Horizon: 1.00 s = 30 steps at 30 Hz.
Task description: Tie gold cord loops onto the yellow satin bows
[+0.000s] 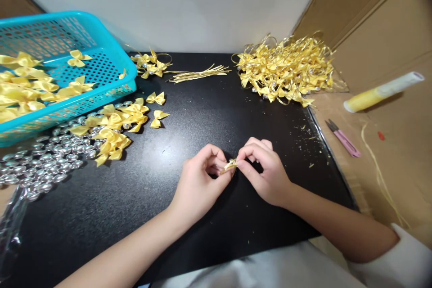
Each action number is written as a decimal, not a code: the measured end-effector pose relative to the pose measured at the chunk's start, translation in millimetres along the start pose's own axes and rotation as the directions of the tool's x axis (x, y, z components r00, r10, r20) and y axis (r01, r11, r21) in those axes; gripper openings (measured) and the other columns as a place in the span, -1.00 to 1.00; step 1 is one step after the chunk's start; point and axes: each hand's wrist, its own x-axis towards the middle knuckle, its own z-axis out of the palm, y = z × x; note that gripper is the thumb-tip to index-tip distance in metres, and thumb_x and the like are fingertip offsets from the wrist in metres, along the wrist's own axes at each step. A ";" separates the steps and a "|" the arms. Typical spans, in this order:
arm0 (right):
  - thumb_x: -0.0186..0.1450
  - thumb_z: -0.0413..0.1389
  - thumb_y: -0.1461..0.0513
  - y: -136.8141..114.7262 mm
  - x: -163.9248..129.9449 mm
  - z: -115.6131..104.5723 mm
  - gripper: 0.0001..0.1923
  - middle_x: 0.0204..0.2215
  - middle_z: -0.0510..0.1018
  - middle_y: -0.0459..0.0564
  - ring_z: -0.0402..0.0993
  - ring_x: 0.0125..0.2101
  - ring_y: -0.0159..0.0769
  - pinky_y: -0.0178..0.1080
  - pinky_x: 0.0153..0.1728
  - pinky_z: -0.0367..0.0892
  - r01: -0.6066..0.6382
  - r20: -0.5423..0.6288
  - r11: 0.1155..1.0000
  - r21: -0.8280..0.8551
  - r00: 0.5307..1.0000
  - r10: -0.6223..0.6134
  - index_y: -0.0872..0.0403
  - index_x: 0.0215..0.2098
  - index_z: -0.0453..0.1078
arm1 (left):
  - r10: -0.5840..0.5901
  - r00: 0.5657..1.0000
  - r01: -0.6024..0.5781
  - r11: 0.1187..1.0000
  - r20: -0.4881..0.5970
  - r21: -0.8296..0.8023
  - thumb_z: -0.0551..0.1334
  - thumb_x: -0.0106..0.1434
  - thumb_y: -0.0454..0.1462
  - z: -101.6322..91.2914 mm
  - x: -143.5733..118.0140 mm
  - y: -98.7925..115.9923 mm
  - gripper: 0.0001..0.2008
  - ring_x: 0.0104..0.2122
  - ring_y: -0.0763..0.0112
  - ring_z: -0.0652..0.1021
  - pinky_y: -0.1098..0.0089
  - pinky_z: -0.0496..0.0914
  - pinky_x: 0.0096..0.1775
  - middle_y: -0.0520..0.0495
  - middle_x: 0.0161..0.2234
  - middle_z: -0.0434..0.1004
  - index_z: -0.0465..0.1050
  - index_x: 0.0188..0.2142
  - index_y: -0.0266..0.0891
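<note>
Both forearms are bare and come in from the lower edge, the left from 7 o'clock, the right from 4 o'clock, converging toward the middle. The left hand (199, 180) is curled, thumb and forefinger pinched together and pointing to 3 o'clock. The right hand (266, 171) is curled too, its knuckles up, its fingertips pinched and pointing to 9 o'clock. The two sets of fingertips meet, touching, between the hands.

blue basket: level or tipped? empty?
Tipped and not empty. The blue basket leans with its near rim low, resting on the silver beads, and yellow bows lie piled inside at its left.
</note>
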 end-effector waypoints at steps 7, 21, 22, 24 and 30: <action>0.21 0.22 0.27 1.7 -0.2 -1.3 -0.91 -0.60 0.39 -0.19 0.26 -0.56 -0.44 -0.17 -0.29 0.03 0.067 -0.065 0.987 -0.147 0.995 -0.078 0.06 -0.47 0.47 | 0.023 0.999 -0.024 0.999 -0.030 -0.021 0.28 0.14 -0.38 -1.1 -0.1 -0.9 -0.81 -0.50 0.55 0.49 0.53 0.36 -0.40 0.14 -0.53 0.44 0.25 -0.38 -0.19; 0.30 0.15 0.33 3.6 -1.1 5.7 -0.83 -0.58 0.45 -0.16 0.31 -0.53 -0.44 -0.20 -0.30 0.10 0.014 -0.012 0.999 -0.028 1.000 -0.014 0.06 -0.43 0.51 | -0.004 1.000 0.004 1.000 0.009 -0.009 0.29 0.16 -0.36 -1.4 1.9 -1.4 -0.82 -0.51 0.57 0.43 0.53 0.32 -0.41 0.16 -0.53 0.38 0.25 -0.37 -0.20; 0.30 0.16 0.34 3.9 -1.2 6.0 -0.84 -0.57 0.46 -0.16 0.31 -0.53 -0.44 -0.20 -0.30 0.12 0.015 -0.019 1.000 -0.012 1.000 -0.016 0.06 -0.43 0.51 | -0.011 1.000 0.011 1.000 0.016 -0.010 0.29 0.17 -0.36 -1.6 2.0 -2.5 -0.82 -0.50 0.56 0.43 0.53 0.33 -0.41 0.15 -0.52 0.39 0.25 -0.37 -0.20; 0.29 0.17 0.35 3.9 -0.9 5.7 -0.85 -0.57 0.48 -0.16 0.32 -0.53 -0.43 -0.21 -0.31 0.17 0.021 -0.036 1.000 0.020 0.999 -0.021 0.07 -0.42 0.50 | -0.024 0.999 0.024 1.000 0.025 -0.016 0.29 0.17 -0.35 -1.9 1.9 -4.4 -0.82 -0.50 0.55 0.44 0.51 0.34 -0.40 0.14 -0.53 0.41 0.26 -0.36 -0.20; 0.30 0.14 0.34 1.5 3.1 -0.8 -0.86 -0.53 0.49 -0.12 0.35 -0.54 -0.42 -0.30 -0.51 0.26 0.054 -0.115 0.987 0.151 0.993 -0.036 0.03 -0.40 0.50 | -0.102 0.993 0.108 0.983 0.051 -0.149 0.32 0.12 -0.36 -2.6 4.3 -2.5 -0.78 -0.52 0.55 0.46 0.52 0.32 -0.43 0.14 -0.54 0.45 0.25 -0.37 -0.21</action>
